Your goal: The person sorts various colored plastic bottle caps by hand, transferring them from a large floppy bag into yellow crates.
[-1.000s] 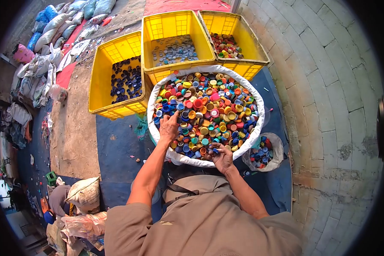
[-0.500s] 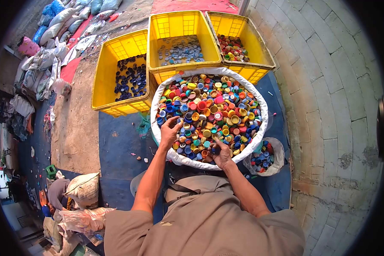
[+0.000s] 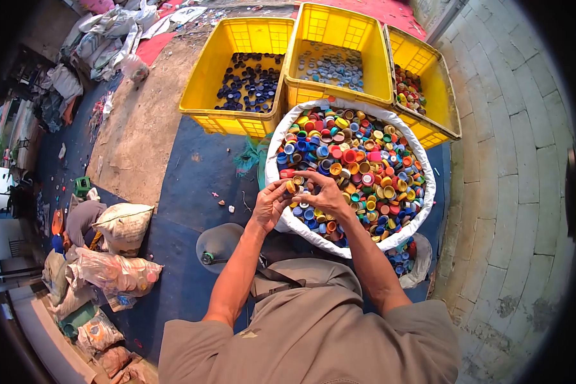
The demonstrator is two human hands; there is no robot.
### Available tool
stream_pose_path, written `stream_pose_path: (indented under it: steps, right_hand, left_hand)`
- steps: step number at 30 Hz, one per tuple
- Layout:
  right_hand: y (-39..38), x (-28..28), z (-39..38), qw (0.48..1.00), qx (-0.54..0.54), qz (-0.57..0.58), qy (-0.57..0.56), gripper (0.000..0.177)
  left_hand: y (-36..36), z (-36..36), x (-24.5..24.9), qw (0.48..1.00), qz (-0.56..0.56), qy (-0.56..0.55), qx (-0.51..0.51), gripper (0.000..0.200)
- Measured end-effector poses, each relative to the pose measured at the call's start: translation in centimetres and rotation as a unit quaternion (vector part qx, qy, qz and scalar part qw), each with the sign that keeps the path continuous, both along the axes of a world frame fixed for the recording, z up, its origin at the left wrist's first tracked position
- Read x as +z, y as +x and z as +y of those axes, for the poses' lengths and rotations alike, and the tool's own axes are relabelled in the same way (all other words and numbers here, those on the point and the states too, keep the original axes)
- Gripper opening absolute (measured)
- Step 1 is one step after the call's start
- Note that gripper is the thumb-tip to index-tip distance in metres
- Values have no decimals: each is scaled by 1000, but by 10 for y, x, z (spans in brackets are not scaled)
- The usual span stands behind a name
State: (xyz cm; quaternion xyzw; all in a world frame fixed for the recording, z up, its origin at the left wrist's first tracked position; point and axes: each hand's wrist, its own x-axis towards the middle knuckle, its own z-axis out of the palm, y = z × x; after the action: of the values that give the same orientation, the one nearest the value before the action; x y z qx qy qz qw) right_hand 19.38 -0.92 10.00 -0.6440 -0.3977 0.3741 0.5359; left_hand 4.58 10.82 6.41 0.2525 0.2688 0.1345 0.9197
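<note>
A white sack (image 3: 421,168) lies open and is filled with several mixed bottle caps (image 3: 365,163) in red, blue, orange and green. My two hands meet just above its near-left edge. My left hand (image 3: 271,205) pinches an orange cap (image 3: 291,187) between thumb and fingers. My right hand (image 3: 324,193) is turned back-up, with its curled fingertips touching the left hand's fingers at that cap. Its palm is hidden.
Three yellow crates stand behind the sack: the left crate (image 3: 219,115) holds dark blue caps, the middle crate (image 3: 313,25) grey ones, the right crate (image 3: 443,102) mixed ones. A small bag of blue caps (image 3: 406,262) lies near right. A grey round lid (image 3: 219,242) and filled sacks (image 3: 125,224) lie left; a brick wall runs right.
Both hands lifted off the caps and came together over the sack's near-left edge; the left hand now pinches an orange cap. My head turned, shifting the view.
</note>
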Motion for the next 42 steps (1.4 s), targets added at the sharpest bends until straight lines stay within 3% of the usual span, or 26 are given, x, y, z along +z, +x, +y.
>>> stream_pose_path:
  steps: [2,4,7,11,16,18,23,26,31,35,39,40,41,42]
  right_hand:
    - [-6,-13,5,993,13,-118,-20,52]
    - [-12,-21,6,991,-17,-131,-22,46]
    - [-19,-21,-1,995,-101,-24,-1,41]
    - [-4,-34,-25,998,-53,-12,-37,40]
    - [20,-66,-43,949,-158,-231,-142,22]
    - [31,-77,-42,918,-191,-299,-177,17]
    - [41,-81,-21,894,-184,-345,-218,14]
    - [44,-86,-9,870,-143,-367,-296,24]
    - [46,-101,4,844,-141,-425,-294,14]
    - [43,-92,0,883,-166,-359,-252,16]
    - [39,-91,-20,941,-193,-238,-144,19]
    - [37,-85,-27,952,-195,-204,-122,20]
    - [33,-79,-31,965,-202,-79,-151,22]
    - [28,-60,-37,955,-212,145,-146,22]
  left_hand:
    - [-5,-3,-12,1000,0,-6,5,28]
    - [-3,-7,-11,1000,-3,-7,15,27]
    - [-8,-7,-17,999,-11,-30,40,28]
    - [-8,-10,-11,995,-24,-70,67,22]
    - [-15,-11,-24,984,-32,-133,112,16]
    - [-18,-11,-37,988,-2,-129,83,11]
    - [-29,-22,-44,991,87,-79,71,17]
    - [-37,-26,-45,988,115,-69,72,13]
    - [-41,-26,-38,983,164,-27,81,12]
    - [-33,-17,-44,975,206,58,67,17]
    - [-9,1,-35,918,268,293,9,26]
    - [-2,9,-38,883,267,386,2,29]
    - [6,15,-42,850,272,452,-4,29]
    - [17,21,-33,811,275,516,-11,29]
